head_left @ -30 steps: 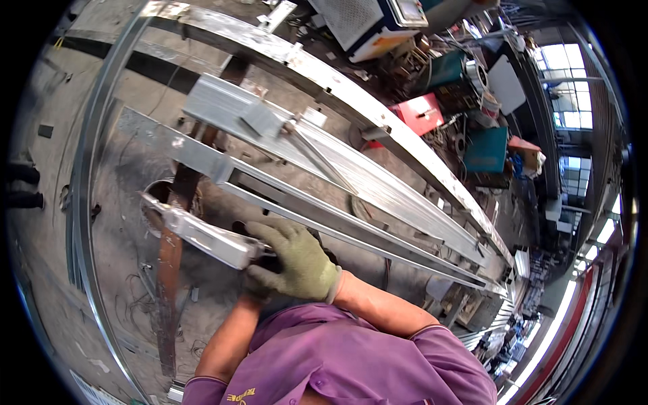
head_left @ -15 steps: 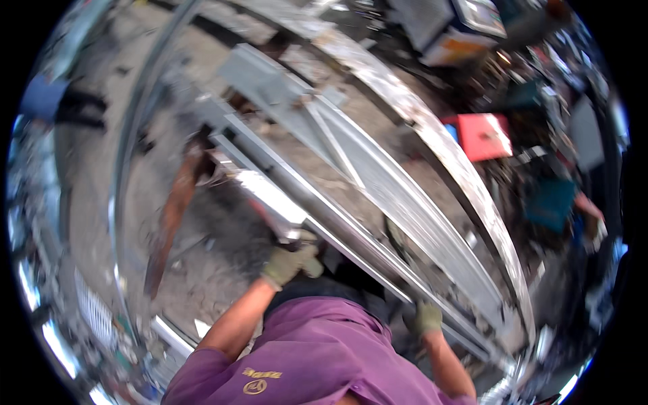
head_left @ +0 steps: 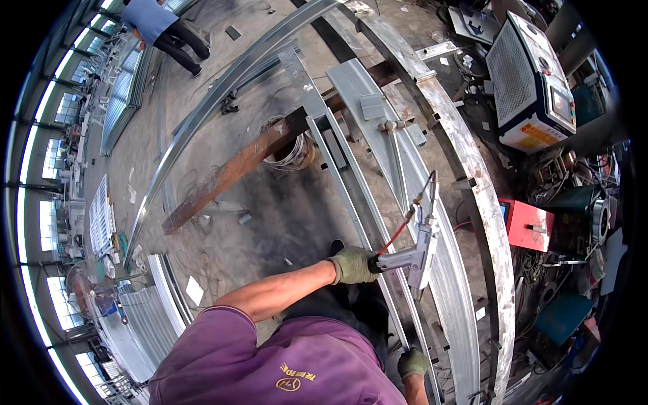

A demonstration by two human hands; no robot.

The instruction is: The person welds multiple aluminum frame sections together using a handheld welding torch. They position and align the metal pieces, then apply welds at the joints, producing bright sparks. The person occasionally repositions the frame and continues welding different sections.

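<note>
My left hand, in a green-grey work glove, is closed round the black-ended handle of a grey pistol-shaped welding gun. A thin red line runs from its handle to the brass-coloured fitting near its tip, which points away from me. The gun is over a long galvanized steel channel and the wider steel profile beside it. Lower right, my right hand, also gloved, is curled on the near end of the channel, its fingertips partly hidden.
A rusty beam crosses under the channel's far part, by a dirty bucket. A curved, pale steel beam arcs along the right. Beyond it stand a white machine with a screen and a red box. Another person bends far left.
My left hand has moved right, bringing the gun from beside the channel to over the profiles. My right hand remains at the channel's near end. The view has shifted and is sharper.
</note>
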